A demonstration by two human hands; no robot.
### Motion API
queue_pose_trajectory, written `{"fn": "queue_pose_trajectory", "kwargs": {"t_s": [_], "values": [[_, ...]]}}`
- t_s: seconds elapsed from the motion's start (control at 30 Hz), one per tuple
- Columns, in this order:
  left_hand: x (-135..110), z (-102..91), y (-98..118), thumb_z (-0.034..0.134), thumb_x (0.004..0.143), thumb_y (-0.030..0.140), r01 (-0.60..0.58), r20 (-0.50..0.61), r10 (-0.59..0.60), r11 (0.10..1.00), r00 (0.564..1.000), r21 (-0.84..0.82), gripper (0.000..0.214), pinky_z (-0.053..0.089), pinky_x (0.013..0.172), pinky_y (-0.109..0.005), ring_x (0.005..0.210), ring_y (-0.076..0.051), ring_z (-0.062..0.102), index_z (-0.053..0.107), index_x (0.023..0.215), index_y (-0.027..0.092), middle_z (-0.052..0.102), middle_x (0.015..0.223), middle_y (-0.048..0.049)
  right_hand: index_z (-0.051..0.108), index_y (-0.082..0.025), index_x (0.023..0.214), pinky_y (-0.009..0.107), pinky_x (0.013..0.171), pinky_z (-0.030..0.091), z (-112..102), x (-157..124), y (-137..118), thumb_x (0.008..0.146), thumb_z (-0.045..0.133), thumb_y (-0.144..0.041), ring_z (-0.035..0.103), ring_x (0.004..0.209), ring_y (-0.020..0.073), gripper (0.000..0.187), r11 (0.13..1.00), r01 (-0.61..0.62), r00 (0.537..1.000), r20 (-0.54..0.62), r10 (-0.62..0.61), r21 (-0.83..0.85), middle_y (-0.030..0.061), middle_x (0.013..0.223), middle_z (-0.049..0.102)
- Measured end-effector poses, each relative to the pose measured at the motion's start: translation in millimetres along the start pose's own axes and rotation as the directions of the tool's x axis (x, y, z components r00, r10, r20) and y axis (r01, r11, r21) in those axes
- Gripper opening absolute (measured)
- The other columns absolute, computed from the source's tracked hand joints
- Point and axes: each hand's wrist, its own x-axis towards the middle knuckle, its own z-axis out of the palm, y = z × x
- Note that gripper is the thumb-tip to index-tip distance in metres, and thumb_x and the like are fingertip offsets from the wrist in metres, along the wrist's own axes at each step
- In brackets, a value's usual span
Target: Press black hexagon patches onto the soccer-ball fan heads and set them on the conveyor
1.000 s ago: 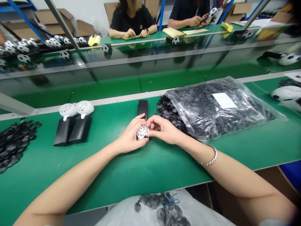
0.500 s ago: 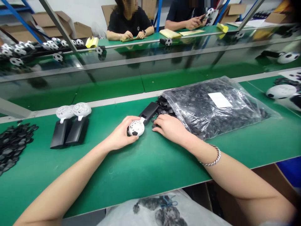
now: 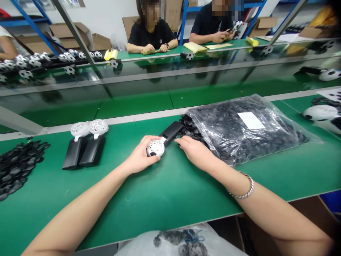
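Note:
My left hand (image 3: 142, 156) is wrapped round the white openwork head of a soccer-ball hand fan (image 3: 157, 147). Dark patches show on the head's side, and its black handle (image 3: 172, 132) points away to the right along the table. Just right of it, my right hand (image 3: 195, 151) has its fingertips pinched together; whatever they hold is too small to make out. Beside those fingers lies a heap of small black pieces (image 3: 189, 124), spilling from the mouth of a clear plastic bag (image 3: 226, 131) full of the same pieces.
Two more fans (image 3: 92, 149) with white heads lie at the left, near a second pile of black pieces (image 3: 18, 167). Beyond the metal rail runs a green conveyor (image 3: 138, 101) with soccer-ball items on its far side. Two people sit opposite. A metal post (image 3: 21, 119) stands at the left.
My right hand has lifted slightly from the loose black pieces, its fingertips now drawn together. The left hand keeps its grip on the fan. The whole view has shifted a little.

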Motion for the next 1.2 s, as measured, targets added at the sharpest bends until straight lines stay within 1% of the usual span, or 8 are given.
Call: {"fn": "queue_pose_trajectory", "kwargs": {"t_s": [0.13,0.33,0.5,0.6,0.7,0.93,1.03,1.2], "values": [[1,-5.3,2,0.063,0.063,0.015,0.01,0.045,-0.009,1.0,0.999,-0.016,0.054,0.04,0.086,-0.035,0.099,-0.023,0.05,0.047,0.113,0.02,0.047,0.114,-0.006,0.066,-0.017,0.088,0.024,0.076,0.047,-3,6,2,0.081,0.055,-0.012,0.06,0.08,0.0134,0.015,0.936,0.068,0.997,-0.055,-0.052,0.346,0.0031,0.084,0.065],[0,-9.6,-3,0.063,0.062,0.013,0.021,0.041,-0.019,0.998,0.999,-0.058,0.054,0.04,0.085,-0.035,0.097,-0.023,0.051,0.048,0.113,0.02,0.051,0.11,-0.0058,0.065,-0.019,0.102,0.026,0.074,0.047,-4,18,-7,0.085,0.049,-0.016,0.059,0.08,0.0137,0.023,0.909,0.206,0.978,-0.048,-0.203,0.362,0.0053,0.087,0.063],[0,-8.7,-8,0.064,0.062,0.013,0.035,0.049,-0.028,0.991,0.998,-0.131,0.056,0.041,0.081,-0.033,0.092,-0.02,0.053,0.046,0.114,0.021,0.053,0.107,-0.0046,0.064,-0.019,0.096,0.025,0.076,0.045,-4,20,-10,0.082,0.053,-0.015,0.06,0.082,0.0138,0.017,0.893,0.16,0.986,-0.104,-0.128,0.42,0.0037,0.092,0.067],[1,-8.9,-7,0.063,0.062,0.013,0.044,0.066,-0.035,0.991,0.997,-0.13,0.056,0.041,0.08,-0.033,0.091,-0.02,0.053,0.046,0.114,0.021,0.053,0.107,-0.005,0.062,-0.018,0.088,0.024,0.068,0.045,-2,20,-12,0.082,0.053,-0.016,0.06,0.072,0.0122,0.011,0.872,0.117,0.993,-0.068,-0.096,0.475,0.0013,0.082,0.066],[1,-9.2,-5,0.063,0.062,0.013,0.044,0.067,-0.037,0.993,0.997,-0.114,0.056,0.041,0.081,-0.034,0.092,-0.021,0.052,0.045,0.115,0.02,0.051,0.109,-0.0058,0.061,-0.017,0.082,0.023,0.065,0.044,2,22,-13,0.08,0.056,-0.017,0.057,0.07,0.0117,0.006,0.852,0.15,0.988,-0.115,-0.106,0.501,0.0022,0.079,0.063],[0,-7.8,-3,0.063,0.062,0.014,0.009,0.052,-0.006,0.998,0.999,-0.058,0.054,0.041,0.082,-0.035,0.094,-0.022,0.051,0.046,0.113,0.02,0.048,0.112,-0.0068,0.065,-0.018,0.085,0.025,0.071,0.044,9,26,-14,0.079,0.057,-0.018,0.059,0.075,0.0127,0.01,0.77,0.126,0.992,-0.085,-0.093,0.626,0.0023,0.083,0.066],[1,-6.5,-2,0.066,0.062,0.019,0.027,0.028,-0.025,0.997,0.999,-0.067,0.052,0.042,0.08,-0.036,0.092,-0.022,0.052,0.047,0.11,0.019,0.052,0.107,-0.0062,0.067,-0.017,0.08,0.025,0.069,0.045,12,28,-13,0.076,0.061,-0.02,0.057,0.073,0.0125,0.008,0.715,0.098,0.994,-0.099,-0.041,0.692,0.0024,0.079,0.063],[1,-4.6,-1,0.068,0.064,0.024,0.061,-0.014,-0.062,0.996,0.998,-0.066,0.048,0.042,0.078,-0.035,0.087,-0.021,0.054,0.049,0.107,0.02,0.055,0.099,-0.0047,0.064,-0.015,0.075,0.024,0.062,0.045,16,30,-13,0.071,0.064,-0.024,0.055,0.063,0.0109,0.01,0.57,-0.06,0.998,0.043,0.043,0.82,0.0004,0.071,0.062]]}}
